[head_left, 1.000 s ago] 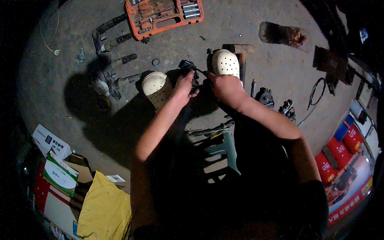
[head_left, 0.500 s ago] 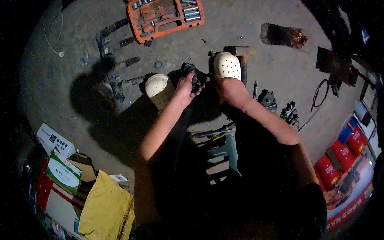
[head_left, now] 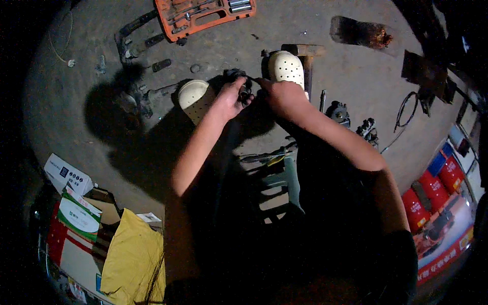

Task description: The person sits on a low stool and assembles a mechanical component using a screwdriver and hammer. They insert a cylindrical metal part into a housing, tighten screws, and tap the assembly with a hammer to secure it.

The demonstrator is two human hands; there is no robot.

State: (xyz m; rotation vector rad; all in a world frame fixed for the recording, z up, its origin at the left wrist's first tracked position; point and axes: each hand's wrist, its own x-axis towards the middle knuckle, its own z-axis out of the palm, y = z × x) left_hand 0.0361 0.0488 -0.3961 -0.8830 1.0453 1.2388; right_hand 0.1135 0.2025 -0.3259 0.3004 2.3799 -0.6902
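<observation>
Between my shoes, my left hand [head_left: 229, 101] grips a dark, greasy-looking metal part [head_left: 245, 93]. Its exact kind is lost in shadow. My right hand [head_left: 287, 99] is closed beside it, just in front of the right cream clog [head_left: 285, 66], with its fingers pointing toward the part. A thin dark thing seems to show at those fingertips, but I cannot make out what it is. To the left of my left hand is the other cream clog [head_left: 194, 95], partly in shadow. Behind the right clog lies a hammer [head_left: 308, 51] with a wooden handle.
An orange socket case [head_left: 175, 29] lies open at the far side. Dark rod-like metal parts [head_left: 143, 44] lie on the left, with small machine parts [head_left: 337, 113] on the right. Cardboard boxes [head_left: 79, 216] and a yellow bag [head_left: 134, 259] occupy the lower left; red cans [head_left: 433, 189] stand lower right.
My right hand has moved left and slightly away from me, closer to the dark part. My left hand keeps its grip. The whole view has shifted a little.
</observation>
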